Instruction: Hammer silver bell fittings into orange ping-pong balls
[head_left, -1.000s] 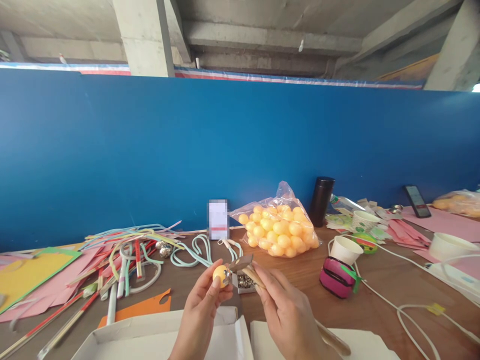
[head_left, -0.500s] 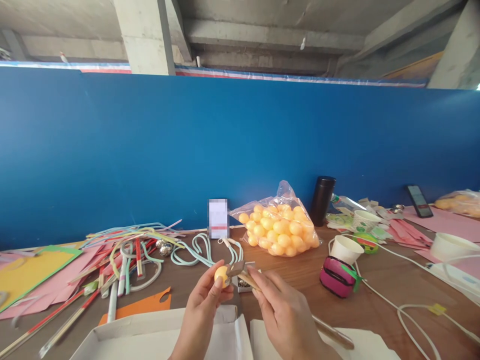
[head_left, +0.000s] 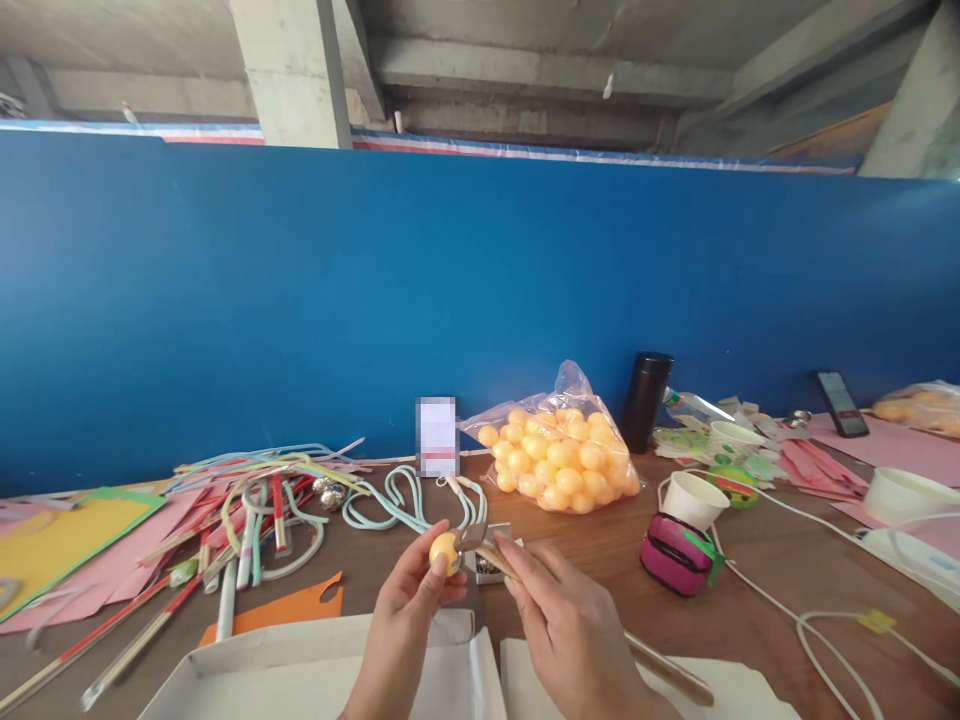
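A yellow-orange table tennis ball [head_left: 444, 552] is pinched between the thumb and fingers of my left hand [head_left: 401, 615]. My right hand [head_left: 566, 620] grips a hammer [head_left: 671, 672] by its wooden handle, close up to the metal head. That head is against or very near the right side of the ball; I cannot tell if they touch. Just behind the hands a small box [head_left: 513, 534] with shiny metal bits is partly hidden. Below my wrists lies an open white cardboard box [head_left: 262, 665].
A clear bag of table tennis balls [head_left: 559, 465] stands near the blue partition [head_left: 480, 280]. Cords and sticks [head_left: 277, 500] lie heaped at left. On the right are a magenta pouch [head_left: 677, 555], a paper cup [head_left: 694, 498], a black flask [head_left: 647, 400] and a white cable [head_left: 806, 625].
Almost nothing differs. Both hands keep their holds on the ball and the hammer, and the view has shifted very slightly.
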